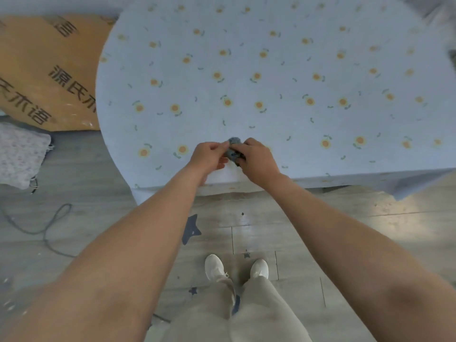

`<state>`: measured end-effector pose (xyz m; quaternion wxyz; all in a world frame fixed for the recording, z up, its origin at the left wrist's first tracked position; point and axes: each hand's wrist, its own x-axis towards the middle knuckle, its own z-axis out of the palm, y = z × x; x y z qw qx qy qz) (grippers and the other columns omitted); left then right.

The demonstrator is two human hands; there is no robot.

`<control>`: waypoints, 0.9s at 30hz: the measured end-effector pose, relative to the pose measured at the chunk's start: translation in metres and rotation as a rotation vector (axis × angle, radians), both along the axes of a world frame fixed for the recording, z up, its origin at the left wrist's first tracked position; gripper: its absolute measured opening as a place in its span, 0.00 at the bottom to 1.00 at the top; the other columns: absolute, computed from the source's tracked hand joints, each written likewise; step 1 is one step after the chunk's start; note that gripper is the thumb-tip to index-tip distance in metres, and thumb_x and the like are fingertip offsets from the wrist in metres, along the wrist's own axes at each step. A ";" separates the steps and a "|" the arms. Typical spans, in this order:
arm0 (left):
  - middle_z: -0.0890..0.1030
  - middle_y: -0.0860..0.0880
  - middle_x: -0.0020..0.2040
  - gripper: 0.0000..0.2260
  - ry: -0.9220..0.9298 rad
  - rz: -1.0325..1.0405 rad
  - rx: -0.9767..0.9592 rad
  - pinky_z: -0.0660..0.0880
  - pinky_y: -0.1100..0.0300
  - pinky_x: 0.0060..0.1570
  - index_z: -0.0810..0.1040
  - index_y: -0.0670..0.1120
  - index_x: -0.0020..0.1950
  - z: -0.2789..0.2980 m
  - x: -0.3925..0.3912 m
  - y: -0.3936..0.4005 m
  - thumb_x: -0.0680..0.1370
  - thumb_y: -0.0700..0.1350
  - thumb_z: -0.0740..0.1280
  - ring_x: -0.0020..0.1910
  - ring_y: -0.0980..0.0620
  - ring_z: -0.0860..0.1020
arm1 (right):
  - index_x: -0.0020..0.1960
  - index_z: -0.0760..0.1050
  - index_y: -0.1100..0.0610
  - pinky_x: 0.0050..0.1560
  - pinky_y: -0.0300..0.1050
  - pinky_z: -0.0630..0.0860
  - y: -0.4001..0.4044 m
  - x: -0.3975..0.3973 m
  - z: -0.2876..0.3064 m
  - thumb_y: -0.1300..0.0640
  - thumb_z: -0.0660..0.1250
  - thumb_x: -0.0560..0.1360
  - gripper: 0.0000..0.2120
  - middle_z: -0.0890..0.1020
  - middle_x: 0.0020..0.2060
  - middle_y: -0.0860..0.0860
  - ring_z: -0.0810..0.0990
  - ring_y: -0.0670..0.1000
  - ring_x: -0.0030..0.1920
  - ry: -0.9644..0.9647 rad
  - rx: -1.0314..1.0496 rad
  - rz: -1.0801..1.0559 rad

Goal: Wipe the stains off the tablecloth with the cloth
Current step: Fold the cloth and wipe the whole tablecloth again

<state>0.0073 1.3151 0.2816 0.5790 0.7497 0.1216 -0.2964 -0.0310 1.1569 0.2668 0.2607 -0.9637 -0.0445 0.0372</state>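
A pale blue tablecloth [271, 82] printed with small orange flowers covers the table in front of me. Near its front edge I hold a small bunched grey-blue cloth [234, 148] between both hands, just above the tablecloth. My left hand [209, 156] pinches the cloth's left side with its fingertips. My right hand [256, 160] grips the cloth from the right, its fingers curled round it. Most of the cloth is hidden by my fingers. No stain stands out on the tablecloth in this blurred view.
A large brown cardboard sheet [47, 70] with printed characters lies on the floor left of the table. A pale patterned fabric [21, 154] and a dark cable [49, 225] lie on the grey wooden floor. My feet in white shoes [237, 267] stand below the table edge.
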 end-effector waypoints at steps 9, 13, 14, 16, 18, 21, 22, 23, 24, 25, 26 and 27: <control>0.83 0.41 0.52 0.06 0.025 0.304 -0.309 0.81 0.58 0.38 0.77 0.41 0.55 0.080 0.066 0.009 0.83 0.38 0.61 0.45 0.46 0.83 | 0.60 0.70 0.56 0.44 0.40 0.71 0.017 0.045 0.101 0.45 0.66 0.76 0.19 0.78 0.49 0.48 0.77 0.47 0.46 -0.164 0.285 -0.222; 0.83 0.41 0.47 0.12 0.023 0.325 -0.406 0.82 0.52 0.45 0.78 0.42 0.47 0.107 0.095 0.001 0.83 0.37 0.57 0.45 0.44 0.82 | 0.43 0.77 0.56 0.40 0.44 0.71 0.012 0.093 0.116 0.52 0.70 0.74 0.08 0.79 0.38 0.48 0.76 0.49 0.38 -0.057 0.363 -0.285; 0.83 0.41 0.48 0.12 0.025 0.348 -0.446 0.82 0.50 0.47 0.78 0.41 0.47 0.112 0.103 0.000 0.84 0.37 0.56 0.46 0.43 0.82 | 0.38 0.76 0.56 0.39 0.49 0.72 0.008 0.105 0.117 0.55 0.70 0.73 0.07 0.78 0.34 0.50 0.75 0.50 0.36 -0.046 0.488 -0.352; 0.83 0.39 0.51 0.12 0.048 0.435 -0.526 0.80 0.49 0.48 0.78 0.41 0.48 0.119 0.126 0.001 0.84 0.37 0.56 0.48 0.41 0.81 | 0.36 0.75 0.55 0.41 0.54 0.78 -0.002 0.133 0.118 0.60 0.67 0.74 0.08 0.78 0.33 0.52 0.76 0.53 0.37 -0.005 0.814 -0.514; 0.82 0.39 0.50 0.11 0.072 0.525 -0.569 0.79 0.51 0.45 0.78 0.41 0.47 0.119 0.151 0.003 0.83 0.38 0.56 0.47 0.42 0.80 | 0.39 0.73 0.57 0.41 0.52 0.78 -0.013 0.161 0.120 0.64 0.63 0.76 0.08 0.76 0.36 0.56 0.75 0.54 0.38 0.090 1.072 -0.625; 0.83 0.40 0.50 0.13 0.134 0.564 -0.670 0.80 0.53 0.41 0.78 0.41 0.56 0.127 0.181 -0.003 0.85 0.48 0.57 0.47 0.42 0.82 | 0.46 0.71 0.62 0.38 0.47 0.77 -0.027 0.199 0.123 0.66 0.56 0.79 0.06 0.75 0.39 0.56 0.74 0.55 0.38 0.219 1.138 -0.676; 0.83 0.39 0.53 0.19 0.147 0.552 -0.723 0.80 0.51 0.42 0.77 0.40 0.60 0.132 0.192 -0.008 0.84 0.55 0.59 0.49 0.41 0.83 | 0.51 0.70 0.64 0.39 0.48 0.76 -0.030 0.213 0.122 0.64 0.56 0.79 0.06 0.74 0.41 0.56 0.74 0.55 0.39 0.239 1.111 -0.686; 0.83 0.38 0.55 0.25 0.142 0.512 -0.758 0.81 0.48 0.46 0.76 0.39 0.62 0.135 0.201 -0.011 0.81 0.60 0.60 0.51 0.40 0.83 | 0.55 0.68 0.64 0.40 0.49 0.76 -0.030 0.222 0.118 0.61 0.56 0.80 0.08 0.72 0.43 0.56 0.72 0.55 0.40 0.243 1.065 -0.708; 0.83 0.37 0.56 0.28 0.123 0.471 -0.747 0.81 0.46 0.49 0.77 0.38 0.62 0.140 0.214 -0.017 0.78 0.63 0.62 0.53 0.39 0.83 | 0.56 0.66 0.62 0.42 0.50 0.75 -0.032 0.238 0.116 0.58 0.57 0.80 0.09 0.71 0.44 0.54 0.71 0.54 0.41 0.238 1.001 -0.742; 0.82 0.36 0.56 0.27 0.101 0.430 -0.735 0.81 0.45 0.51 0.77 0.37 0.61 0.141 0.221 -0.022 0.78 0.61 0.63 0.53 0.39 0.83 | 0.56 0.65 0.60 0.43 0.51 0.73 -0.031 0.245 0.114 0.53 0.58 0.80 0.11 0.70 0.45 0.53 0.70 0.53 0.41 0.213 0.943 -0.767; 0.82 0.36 0.57 0.23 0.087 0.422 -0.716 0.80 0.44 0.52 0.77 0.36 0.61 0.141 0.231 -0.028 0.80 0.56 0.63 0.53 0.39 0.83 | 0.55 0.66 0.58 0.45 0.52 0.74 -0.030 0.255 0.116 0.48 0.59 0.80 0.13 0.72 0.45 0.52 0.72 0.53 0.41 0.208 0.931 -0.765; 0.81 0.36 0.58 0.20 0.094 0.427 -0.716 0.80 0.44 0.53 0.75 0.35 0.63 0.138 0.240 -0.032 0.82 0.51 0.63 0.55 0.39 0.82 | 0.55 0.68 0.58 0.46 0.52 0.76 -0.027 0.261 0.118 0.44 0.60 0.79 0.17 0.75 0.46 0.52 0.76 0.54 0.43 0.243 0.993 -0.730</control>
